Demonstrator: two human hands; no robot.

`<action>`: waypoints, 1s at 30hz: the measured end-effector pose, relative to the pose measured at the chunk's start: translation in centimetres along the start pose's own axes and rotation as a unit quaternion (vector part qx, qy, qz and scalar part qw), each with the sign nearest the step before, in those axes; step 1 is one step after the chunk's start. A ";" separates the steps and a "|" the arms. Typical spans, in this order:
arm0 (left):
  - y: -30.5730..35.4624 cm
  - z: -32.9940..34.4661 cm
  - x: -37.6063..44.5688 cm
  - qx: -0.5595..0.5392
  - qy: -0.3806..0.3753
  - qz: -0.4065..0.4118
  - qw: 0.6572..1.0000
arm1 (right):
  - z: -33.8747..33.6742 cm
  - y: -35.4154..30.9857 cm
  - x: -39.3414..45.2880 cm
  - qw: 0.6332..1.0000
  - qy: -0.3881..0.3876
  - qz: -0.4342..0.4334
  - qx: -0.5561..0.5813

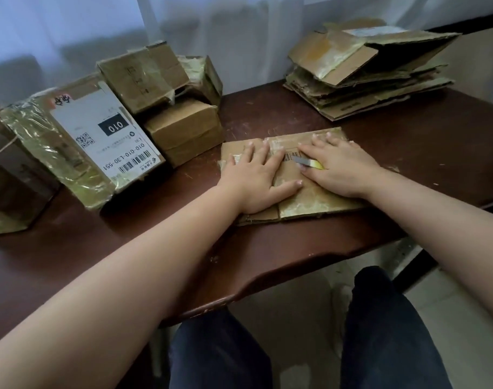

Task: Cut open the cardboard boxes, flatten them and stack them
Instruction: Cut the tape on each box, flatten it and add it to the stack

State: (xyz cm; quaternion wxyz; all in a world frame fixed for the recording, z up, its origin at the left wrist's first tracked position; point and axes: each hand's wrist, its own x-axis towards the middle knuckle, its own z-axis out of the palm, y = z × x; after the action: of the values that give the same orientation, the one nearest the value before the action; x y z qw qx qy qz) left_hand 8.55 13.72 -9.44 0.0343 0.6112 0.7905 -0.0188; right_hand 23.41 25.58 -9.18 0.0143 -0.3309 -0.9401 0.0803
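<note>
Right now both my palms lie flat on a flattened cardboard box [296, 197] near the front edge of the dark wooden table [436, 153]. My left hand [253, 178] rests on the left half of it with the fingers spread and the thumb stretched out to the right; it grips nothing, only presses down. My right hand [340, 167] covers the right half, fingers fanned toward the far edge. Under that hand lies a yellow-handled box cutter [310, 162], its grey blade sticking out to the left over a barcode label [289, 156] on the cardboard. The palm lies over the handle; I cannot tell whether any finger curls round it.

To the far right of the table sits a stack of flattened boxes [366, 80], several layers deep, the top sheet with one flap raised and shiny tape across it. The stack is well apart from the piece under my hands.

On the left stand the boxes not yet cut. A large taped box [79, 141] leans tilted, a white shipping label [107, 133] reading 010 on its upper face. Just beside it to the right, a small brown box [186, 130] sits closed on the table, and a taped box [138, 80] rests on top of it. Behind these another box [206, 71] shows only partly. All are sealed or folded shut, so their contents are hidden. At the far left edge a darker box [12, 175] is cut off by the frame.

My legs in dark trousers [385, 332] show below the table edge.
</note>
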 end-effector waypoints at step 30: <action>0.5 0.2 1.1 -0.010 0.027 -0.013 1.000 | 0.9 -1.8 1.6 0.987 0.069 0.144 -0.032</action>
State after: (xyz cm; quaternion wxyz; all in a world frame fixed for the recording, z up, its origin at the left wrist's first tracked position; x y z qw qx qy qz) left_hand 8.79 14.88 -9.71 0.0191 0.6005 0.7994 0.0051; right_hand 20.96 25.05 -9.86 0.0568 -0.4682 -0.8813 0.0288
